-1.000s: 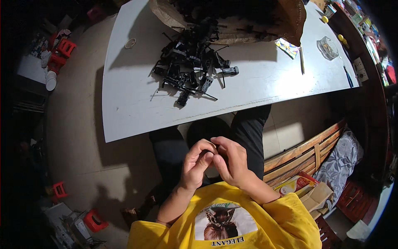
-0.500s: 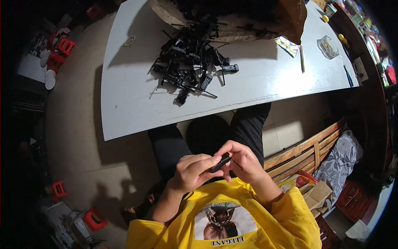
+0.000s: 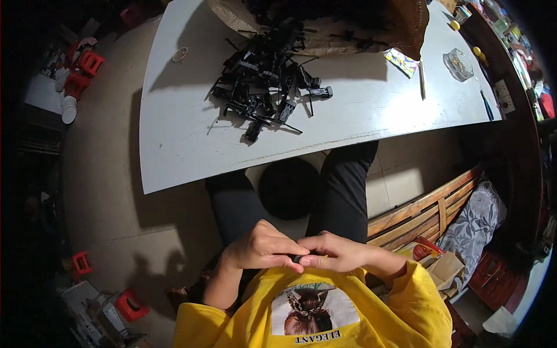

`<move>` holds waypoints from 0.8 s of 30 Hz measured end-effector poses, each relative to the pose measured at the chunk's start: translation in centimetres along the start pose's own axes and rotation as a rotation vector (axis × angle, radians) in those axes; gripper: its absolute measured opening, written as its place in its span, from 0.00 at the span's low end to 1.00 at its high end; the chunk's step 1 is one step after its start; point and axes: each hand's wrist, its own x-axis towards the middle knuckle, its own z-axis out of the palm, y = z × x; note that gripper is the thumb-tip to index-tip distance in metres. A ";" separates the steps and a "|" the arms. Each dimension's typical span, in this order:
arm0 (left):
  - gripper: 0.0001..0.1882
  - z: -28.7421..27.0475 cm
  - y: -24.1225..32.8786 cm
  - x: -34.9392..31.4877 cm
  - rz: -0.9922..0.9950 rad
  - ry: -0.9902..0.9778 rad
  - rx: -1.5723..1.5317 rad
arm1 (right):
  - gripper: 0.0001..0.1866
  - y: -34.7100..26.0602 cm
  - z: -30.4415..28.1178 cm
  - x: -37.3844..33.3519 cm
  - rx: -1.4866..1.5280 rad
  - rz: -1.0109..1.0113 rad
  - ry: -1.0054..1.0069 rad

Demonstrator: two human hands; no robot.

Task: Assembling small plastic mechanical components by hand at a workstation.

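White table up front, pile of black plastic pieces on top

So the pile sits right by a brown sack. Down by the yellow shirt, off the table edge, left hand and right hand meet, both pinching one small black piece, mostly hidden between them.

1. The hands numbered two: one left hand and one right hand.
2. Just one black piece was visible as held.
3. The heaped black parts were many, too tangled to count.
4. There was one white table and one brown sack.
5. One glass dish, one packet and one pale ring were counted.
6. Red stools came to at least four.
7. There was one wooden bench.
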 end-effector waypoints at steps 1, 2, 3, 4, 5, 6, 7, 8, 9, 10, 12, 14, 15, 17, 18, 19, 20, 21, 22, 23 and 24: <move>0.15 -0.2 -0.1 -0.1 0.005 0.014 -0.015 | 0.13 -0.3 0.0 0.2 0.004 -0.011 0.019; 0.15 -0.3 -0.1 -0.2 0.012 0.030 -0.029 | 0.13 -0.7 -0.3 0.5 0.001 -0.010 0.018; 0.15 -0.2 -0.3 -0.1 0.010 0.098 -0.019 | 0.13 -1.1 -0.9 0.8 -0.073 0.024 -0.008; 0.15 0.0 -0.5 -0.1 0.008 0.166 -0.008 | 0.12 -1.5 -1.6 1.3 -0.148 0.059 -0.034; 0.14 -0.5 0.2 0.2 -0.071 0.234 0.109 | 0.11 -1.9 -2.3 2.2 -0.214 0.030 0.031; 0.13 -0.4 0.6 0.5 -0.212 0.343 0.147 | 0.11 -1.6 -3.8 3.3 -0.451 -0.125 0.070; 0.11 -0.5 0.8 0.4 -0.275 0.408 0.121 | 0.10 -1.6 -4.9 4.5 -0.598 -0.258 0.261; 0.10 -0.7 0.8 0.3 -0.337 0.473 0.094 | 0.09 -1.9 -6.3 5.5 -0.803 -0.263 0.439; 0.09 -0.4 0.7 0.0 -0.377 0.529 0.010 | 0.09 -1.9 -7.4 6.6 -0.849 -0.290 0.689; 0.09 -0.2 0.7 -0.1 -0.372 0.525 0.014 | 0.09 -1.6 -9.0 7.8 -1.089 -0.299 0.926; 0.12 -0.1 0.2 -0.5 -0.349 0.551 0.006 | 0.11 -1.3 -11.5 9.0 -1.243 -0.305 1.030; 0.15 0.1 -0.1 -0.3 -0.304 0.576 0.023 | 0.13 -1.3 -13.1 9.2 -1.466 -0.110 0.975; 0.16 0.2 -0.2 -0.8 -0.344 0.580 -0.065 | 0.16 -1.1 -13.4 9.3 -1.526 -0.077 0.954; 0.18 0.5 -0.6 -1.3 -0.385 0.578 -0.176 | 0.17 -1.0 -13.7 9.3 -1.551 -0.100 0.938; 0.18 0.7 -0.6 -1.1 -0.386 0.581 -0.178 | 0.19 -0.9 -13.8 9.2 -1.577 -0.123 0.923; 0.17 1.0 -0.4 -0.7 -0.406 0.597 -0.235 | 0.19 -0.9 -13.7 9.0 -1.577 -0.121 0.920; 0.16 1.1 -0.4 -0.5 -0.426 0.613 -0.293 | 0.18 -1.0 -13.5 8.8 -1.496 -0.190 0.944; 0.11 1.3 -1.0 -0.6 -0.375 0.611 -0.326 | 0.18 -1.0 -13.4 8.6 -1.413 -0.258 0.967; 0.11 1.4 -1.1 -0.3 -0.377 0.611 -0.327 | 0.18 -0.9 -13.4 8.6 -1.413 -0.256 0.966; 0.10 1.4 -1.1 0.4 -0.352 0.625 -0.261 | 0.17 -0.9 -13.4 8.4 -1.161 -0.346 1.037; 0.08 1.4 -1.0 0.9 -0.326 0.639 -0.195 | 0.15 -0.9 -13.4 8.1 -0.904 -0.429 1.094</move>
